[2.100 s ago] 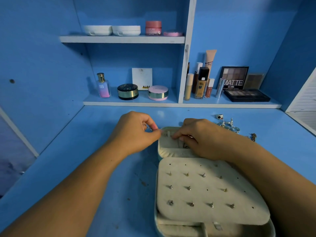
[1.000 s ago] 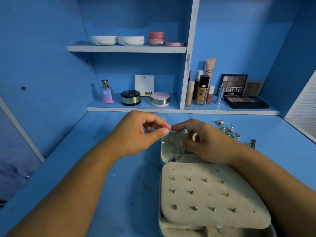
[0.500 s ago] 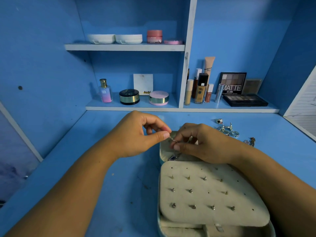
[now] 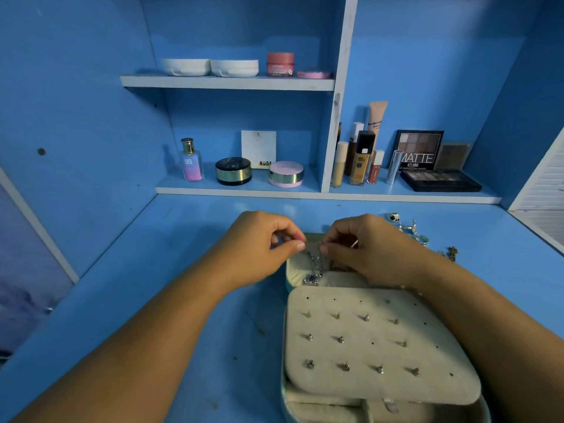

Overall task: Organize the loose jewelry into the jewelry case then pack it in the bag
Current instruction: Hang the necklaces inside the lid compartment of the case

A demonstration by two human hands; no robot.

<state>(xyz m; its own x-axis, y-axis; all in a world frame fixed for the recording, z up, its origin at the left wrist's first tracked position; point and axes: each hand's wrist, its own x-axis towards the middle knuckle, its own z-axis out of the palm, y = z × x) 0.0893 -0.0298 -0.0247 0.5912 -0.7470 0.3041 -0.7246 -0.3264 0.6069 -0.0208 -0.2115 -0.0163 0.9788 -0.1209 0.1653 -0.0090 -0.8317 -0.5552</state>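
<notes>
Left hand [image 4: 259,250] and right hand [image 4: 370,250] pinch pendant necklace [image 4: 312,279] above jewelry case [image 4: 366,389]; studs [image 4: 344,366] mounted, rings [image 4: 422,239] loose, bagging pending.

A bare left forearm [image 4: 137,346] from seven o'clock and a bare right forearm [image 4: 503,331] from four o'clock end in the left hand [image 4: 259,248] and right hand [image 4: 374,247], fingernails short and rounded.

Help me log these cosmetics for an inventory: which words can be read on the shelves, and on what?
"MATTE": upright lid of the black eyeshadow palette.
"NUDE": white square card.
"SB": lilac-pink glass perfume bottle.
"LIPCARE", faint: pink round jar.
Small print on the peach squeeze tube and under "MATTE": too blurred to read.
</notes>
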